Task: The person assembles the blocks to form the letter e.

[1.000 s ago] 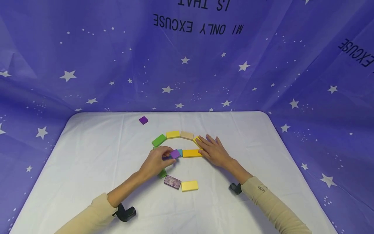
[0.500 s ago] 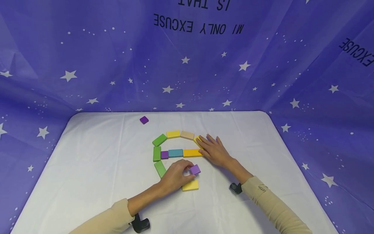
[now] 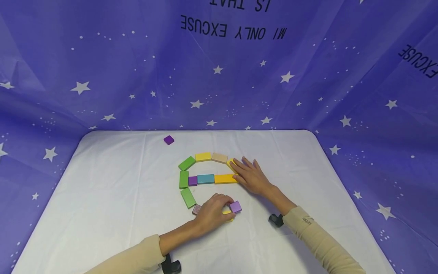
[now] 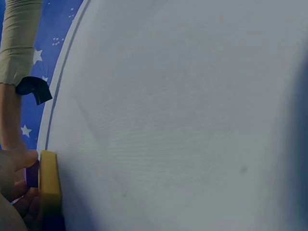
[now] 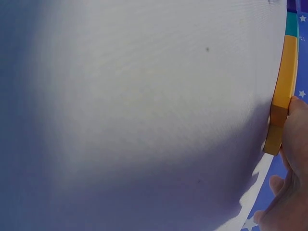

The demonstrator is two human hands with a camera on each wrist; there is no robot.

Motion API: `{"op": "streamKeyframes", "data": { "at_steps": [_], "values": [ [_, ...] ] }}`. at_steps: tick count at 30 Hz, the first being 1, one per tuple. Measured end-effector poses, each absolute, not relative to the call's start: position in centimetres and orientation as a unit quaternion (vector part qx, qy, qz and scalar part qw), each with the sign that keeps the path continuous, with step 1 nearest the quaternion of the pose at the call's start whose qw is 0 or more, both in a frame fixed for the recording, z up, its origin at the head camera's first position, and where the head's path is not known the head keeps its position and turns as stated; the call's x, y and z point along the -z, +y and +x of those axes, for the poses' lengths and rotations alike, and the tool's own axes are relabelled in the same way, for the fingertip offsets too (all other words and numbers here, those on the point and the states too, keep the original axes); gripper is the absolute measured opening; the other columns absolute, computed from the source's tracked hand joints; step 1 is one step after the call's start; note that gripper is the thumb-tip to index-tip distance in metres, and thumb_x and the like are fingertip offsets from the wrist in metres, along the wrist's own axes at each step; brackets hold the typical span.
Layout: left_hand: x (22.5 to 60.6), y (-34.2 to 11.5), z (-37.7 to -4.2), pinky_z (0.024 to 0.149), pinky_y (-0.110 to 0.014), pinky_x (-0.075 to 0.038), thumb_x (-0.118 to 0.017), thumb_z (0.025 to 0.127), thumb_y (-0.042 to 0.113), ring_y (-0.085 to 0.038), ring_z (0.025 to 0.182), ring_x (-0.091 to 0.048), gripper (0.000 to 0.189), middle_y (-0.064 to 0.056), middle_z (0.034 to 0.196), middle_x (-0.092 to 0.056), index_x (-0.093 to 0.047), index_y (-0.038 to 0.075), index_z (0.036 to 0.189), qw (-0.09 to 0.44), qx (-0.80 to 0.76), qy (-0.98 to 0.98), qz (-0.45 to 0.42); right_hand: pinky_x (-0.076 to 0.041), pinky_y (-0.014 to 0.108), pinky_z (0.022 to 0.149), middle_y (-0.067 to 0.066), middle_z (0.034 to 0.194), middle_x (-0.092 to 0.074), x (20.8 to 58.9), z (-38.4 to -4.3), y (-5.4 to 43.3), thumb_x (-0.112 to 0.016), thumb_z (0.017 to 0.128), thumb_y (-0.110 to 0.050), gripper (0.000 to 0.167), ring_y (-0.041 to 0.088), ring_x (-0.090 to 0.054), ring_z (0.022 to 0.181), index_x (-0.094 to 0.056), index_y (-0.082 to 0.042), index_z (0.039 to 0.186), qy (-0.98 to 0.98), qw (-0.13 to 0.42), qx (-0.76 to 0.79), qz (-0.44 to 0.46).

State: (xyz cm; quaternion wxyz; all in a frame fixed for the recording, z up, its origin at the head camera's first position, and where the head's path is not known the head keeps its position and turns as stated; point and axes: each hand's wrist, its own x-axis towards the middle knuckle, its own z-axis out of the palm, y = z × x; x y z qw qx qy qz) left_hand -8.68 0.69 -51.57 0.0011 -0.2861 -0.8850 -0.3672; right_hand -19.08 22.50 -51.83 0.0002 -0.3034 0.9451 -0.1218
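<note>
My left hand [image 3: 213,214] pinches a small light purple block [image 3: 235,207] between thumb and fingers, at the right end of a pale yellow block [image 3: 228,216]. That yellow block and a marbled purple block [image 3: 196,209] are partly hidden under the hand. In the left wrist view the purple block [image 4: 32,174] shows beside the yellow block [image 4: 49,183]. My right hand [image 3: 254,178] lies with fingers spread, fingertips on a yellow block [image 3: 231,164] of the curve and thumb at the right end of an orange block [image 3: 225,179]. The right wrist view shows the orange block [image 5: 285,72] by the thumb.
A curve of flat blocks lies on the white table [image 3: 119,190]: green [image 3: 186,163], yellow [image 3: 203,156], tan [image 3: 219,158] and more green [image 3: 184,179]. A dark purple block [image 3: 193,180] and blue block [image 3: 206,179] line up with the orange one. Another purple block [image 3: 169,140] lies apart.
My left hand has carried the light purple block from above the middle row toward the front right, to the pale yellow block's right end. My right hand has stayed in place.
</note>
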Motion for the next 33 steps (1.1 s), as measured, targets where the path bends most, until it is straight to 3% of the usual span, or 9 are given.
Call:
{"op": "streamKeyframes", "data": {
  "at_steps": [33],
  "values": [
    [52.13,1.13,-8.67,0.077,-0.024,-0.048,-0.081,0.081,0.029,-0.009,0.085,-0.056,0.027,0.007,0.091,-0.067,-0.073,0.013,0.1,-0.012,0.338,-0.889,-0.308,-0.014,0.069,0.111,0.004,0.158,-0.035,51.94,-19.17,22.48,-0.051,0.104,-0.037,0.054,0.039,-0.026,0.145,-0.041,-0.018,0.154,0.947,0.005,0.122,-0.298]
  ]
}}
